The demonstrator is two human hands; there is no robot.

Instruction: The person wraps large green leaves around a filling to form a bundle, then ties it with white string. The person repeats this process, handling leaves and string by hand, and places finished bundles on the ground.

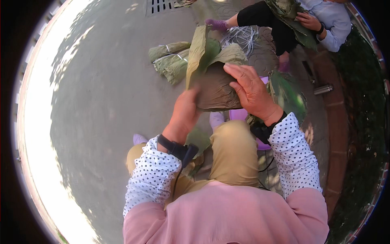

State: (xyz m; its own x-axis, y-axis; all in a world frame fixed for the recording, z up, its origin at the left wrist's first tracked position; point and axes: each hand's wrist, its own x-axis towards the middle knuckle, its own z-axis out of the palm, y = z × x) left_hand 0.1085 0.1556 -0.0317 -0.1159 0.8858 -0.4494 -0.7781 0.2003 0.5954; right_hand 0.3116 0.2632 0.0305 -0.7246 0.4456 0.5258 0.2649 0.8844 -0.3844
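Observation:
Before me, both hands hold a stack of large dried leaves [219, 87], brownish on the near face, with pale green blades standing up at its far side. My left hand [187, 107] is closed on the stack's left edge, its fingers partly hidden and a little blurred. Along the right edge lies my right hand [254, 91], fingers pressed together against the leaves and thumb over the near face. Beyond the stack, bundles of dried leaves [172, 61] tied with white string rest on the ground. A loose heap of white strings [242, 38] lies to their right.
Green leaves [287, 97] and a purple plastic object [263, 144] are by my right forearm. Another person [331, 28] sits at the far right with leaves. A metal cylinder [323, 89] lies near the brick edging [339, 134]. A drain grate [160, 6] is at the top.

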